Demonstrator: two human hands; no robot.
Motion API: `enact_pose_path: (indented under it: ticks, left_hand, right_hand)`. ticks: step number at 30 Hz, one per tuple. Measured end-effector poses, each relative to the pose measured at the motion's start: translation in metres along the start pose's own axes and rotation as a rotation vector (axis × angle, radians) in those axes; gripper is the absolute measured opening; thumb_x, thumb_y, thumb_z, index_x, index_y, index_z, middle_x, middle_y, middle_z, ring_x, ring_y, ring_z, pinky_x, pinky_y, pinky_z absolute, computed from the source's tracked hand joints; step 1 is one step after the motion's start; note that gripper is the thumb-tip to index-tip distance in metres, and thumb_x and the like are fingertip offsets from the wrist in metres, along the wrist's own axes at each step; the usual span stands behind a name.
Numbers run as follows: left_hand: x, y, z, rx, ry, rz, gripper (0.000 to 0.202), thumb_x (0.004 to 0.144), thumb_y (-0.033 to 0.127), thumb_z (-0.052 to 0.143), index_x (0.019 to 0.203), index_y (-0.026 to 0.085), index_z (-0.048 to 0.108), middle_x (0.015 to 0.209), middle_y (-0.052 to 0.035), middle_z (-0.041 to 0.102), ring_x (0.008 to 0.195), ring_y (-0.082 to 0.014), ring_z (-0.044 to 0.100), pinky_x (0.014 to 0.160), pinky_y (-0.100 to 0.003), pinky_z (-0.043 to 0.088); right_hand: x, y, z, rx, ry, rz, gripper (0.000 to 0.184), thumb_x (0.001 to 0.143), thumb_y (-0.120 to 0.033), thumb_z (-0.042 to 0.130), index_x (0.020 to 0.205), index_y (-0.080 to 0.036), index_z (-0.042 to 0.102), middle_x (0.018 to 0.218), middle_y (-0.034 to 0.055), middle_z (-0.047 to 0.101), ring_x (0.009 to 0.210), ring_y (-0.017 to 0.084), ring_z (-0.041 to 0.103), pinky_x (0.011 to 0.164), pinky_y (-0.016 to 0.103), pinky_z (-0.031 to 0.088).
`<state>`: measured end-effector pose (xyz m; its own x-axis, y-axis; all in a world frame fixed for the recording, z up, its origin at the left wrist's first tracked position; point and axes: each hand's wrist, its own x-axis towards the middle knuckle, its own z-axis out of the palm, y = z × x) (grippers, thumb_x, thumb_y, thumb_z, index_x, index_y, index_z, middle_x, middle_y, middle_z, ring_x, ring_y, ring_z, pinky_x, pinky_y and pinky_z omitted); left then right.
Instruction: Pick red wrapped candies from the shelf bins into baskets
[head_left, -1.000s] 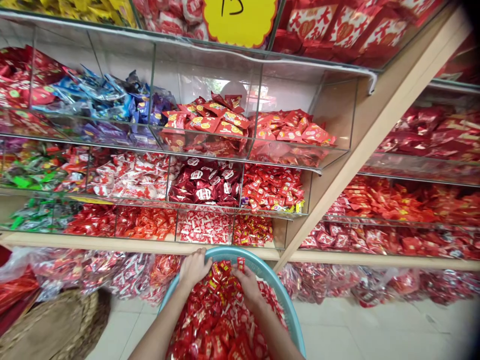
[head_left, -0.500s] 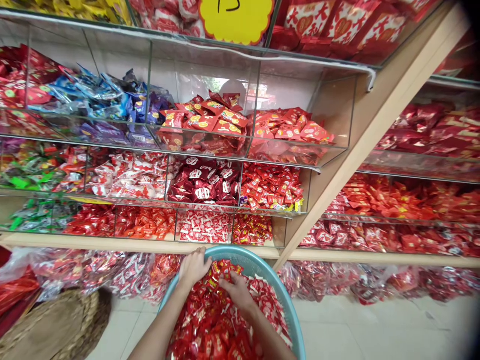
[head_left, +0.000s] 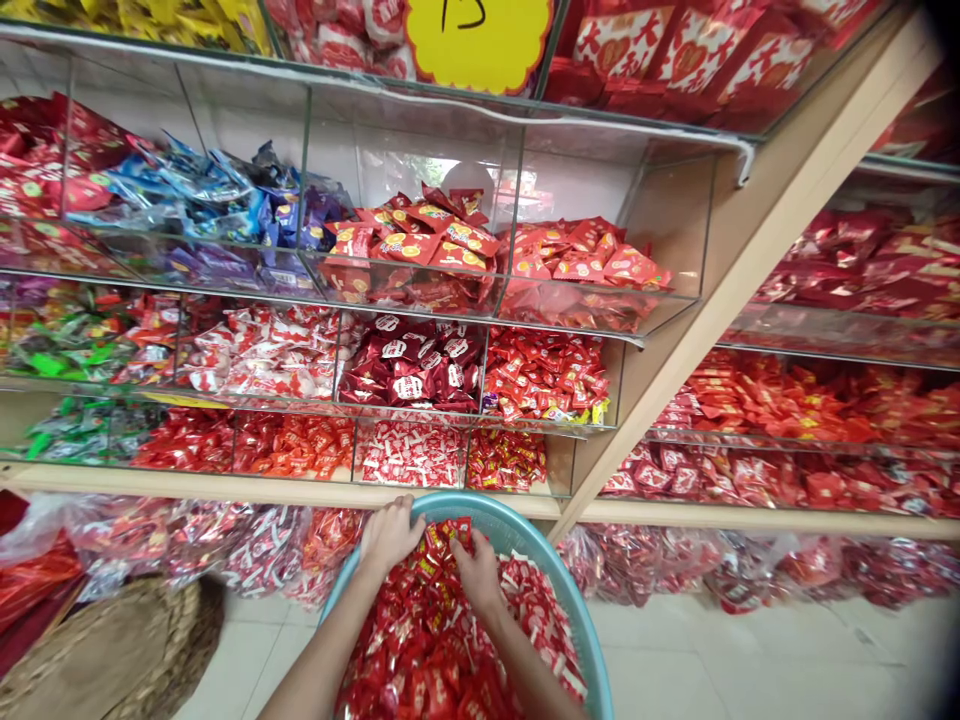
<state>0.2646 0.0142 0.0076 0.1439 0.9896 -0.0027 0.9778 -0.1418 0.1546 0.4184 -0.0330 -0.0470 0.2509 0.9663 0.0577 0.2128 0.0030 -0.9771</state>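
Observation:
A round teal plastic basket (head_left: 583, 600) stands below the shelves, heaped with wrapped candies. Red and dark red candies (head_left: 427, 640) fill its left and front part, and smaller red-and-white candies (head_left: 544, 610) lie along its right side. My left hand (head_left: 388, 538) is closed over the basket's far left rim, thumb inside. Over the heap, my right hand (head_left: 478, 572) has its fingers bent around a red wrapped candy (head_left: 460, 528) at the far side. How many pieces it grips is hidden by the fingers.
Glass-fronted shelves (head_left: 405, 320) of sorted candies rise ahead, split by a slanting wooden post (head_left: 750, 270). Bagged candies (head_left: 262, 545) lie under the bottom ledge (head_left: 187, 480). A woven basket (head_left: 112, 650) sits at lower left on the tiled floor (head_left: 675, 660).
My right hand has shifted slightly to the right and drawn its fingers in at a red candy. My left hand keeps its place on the rim.

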Motion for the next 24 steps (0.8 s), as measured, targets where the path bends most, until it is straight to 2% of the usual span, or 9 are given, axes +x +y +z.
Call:
enact_pose_path:
  ticks: [6,11,13,16,20,24]
  left_hand:
    - [0.000,-0.001,0.000,-0.004,0.006,0.006,0.041,0.085,0.043,0.029,0.110,0.016,0.048,0.098,-0.0118,0.064,0.086,-0.0237,0.062,0.071,-0.033,0.044]
    - [-0.001,0.002,-0.003,-0.014,-0.016,-0.017,0.042,0.085,0.042,0.030,0.113,0.016,0.047,0.102,-0.0120,0.063,0.088,-0.0227,0.061,0.074,-0.032,0.044]
    - [-0.001,0.002,-0.004,-0.015,-0.023,-0.023,0.042,0.085,0.043,0.029,0.113,0.017,0.048,0.103,-0.0120,0.063,0.089,-0.0226,0.061,0.075,-0.032,0.044]
    - [-0.001,0.002,-0.005,-0.013,-0.024,-0.021,0.042,0.085,0.043,0.030,0.111,0.017,0.048,0.102,-0.0120,0.064,0.089,-0.0229,0.061,0.075,-0.033,0.044]
    - [0.000,0.002,-0.003,-0.006,-0.006,-0.008,0.040,0.085,0.043,0.030,0.108,0.016,0.049,0.099,-0.0118,0.064,0.087,-0.0238,0.062,0.072,-0.033,0.044]
    - [-0.001,0.002,-0.003,-0.009,-0.018,-0.016,0.041,0.085,0.044,0.029,0.110,0.016,0.048,0.096,-0.0116,0.065,0.087,-0.0234,0.062,0.073,-0.033,0.044]
  right_hand:
    - [-0.003,-0.009,0.007,0.070,0.027,0.042,0.021,0.070,-0.038,0.055,0.074,-0.018,0.059,0.075,0.0035,0.064,0.072,0.017,0.055,0.073,0.028,0.042]
    - [-0.001,0.000,0.004,0.206,-0.016,0.235,0.037,0.065,-0.053,0.059,0.074,-0.017,0.057,0.061,-0.0009,0.059,0.053,0.013,0.049,0.051,0.024,0.040]
    - [-0.001,0.004,0.000,0.232,-0.051,0.259,0.040,0.064,-0.056,0.059,0.072,-0.016,0.057,0.058,-0.0017,0.058,0.051,0.012,0.047,0.049,0.023,0.039]
    - [-0.003,0.007,-0.009,0.200,-0.075,0.155,0.036,0.066,-0.052,0.060,0.068,-0.016,0.058,0.063,-0.0006,0.060,0.060,0.013,0.051,0.058,0.024,0.041]
    - [-0.011,0.005,-0.021,-0.005,-0.187,0.028,0.024,0.069,-0.040,0.058,0.065,-0.017,0.061,0.066,0.0009,0.062,0.065,0.016,0.052,0.065,0.027,0.040]
    - [-0.020,0.001,-0.025,-0.112,-0.345,-0.013,0.017,0.070,-0.032,0.056,0.077,-0.020,0.066,0.077,0.0013,0.067,0.071,0.017,0.056,0.068,0.026,0.039]
